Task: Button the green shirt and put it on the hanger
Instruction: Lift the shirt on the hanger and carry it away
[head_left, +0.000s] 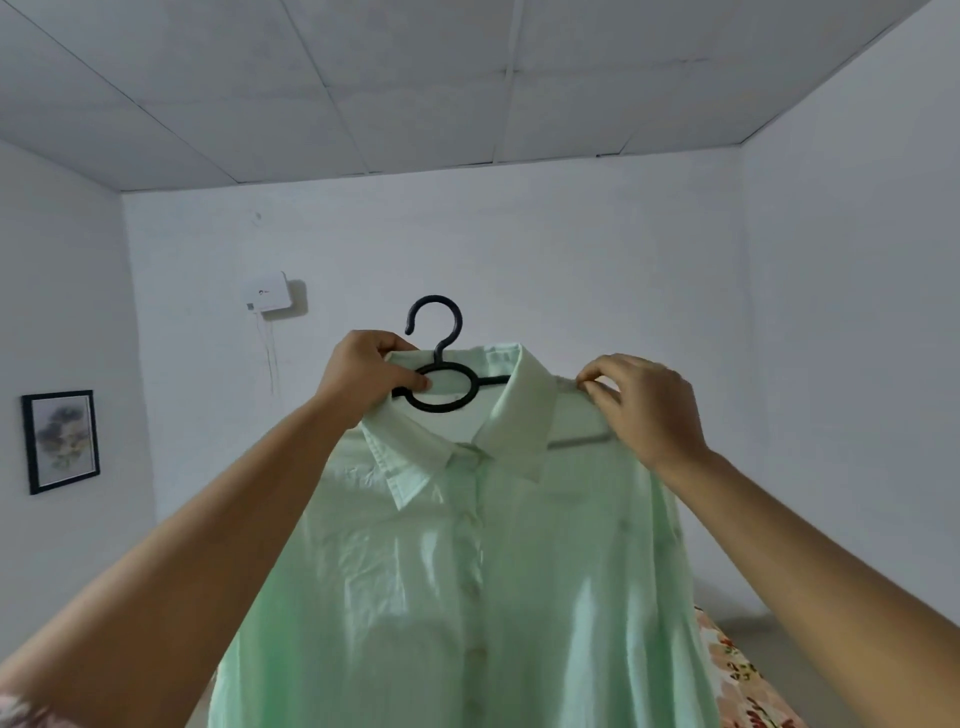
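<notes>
The pale green shirt (467, 571) hangs in front of me at chest height, its front placket closed with buttons down the middle and its collar folded down. A black plastic hanger (439, 358) sits inside the neck, its hook standing above the collar and its right arm showing as a dark line through the shoulder cloth. My left hand (366, 382) grips the hanger's ring together with the left collar edge. My right hand (641, 408) pinches the shirt's right shoulder seam over the hanger arm.
White walls and a panelled ceiling surround me. A small white box (267, 293) with a cord is mounted on the far wall, and a framed picture (61, 440) hangs on the left wall. A floral bedspread (743, 680) shows at the lower right.
</notes>
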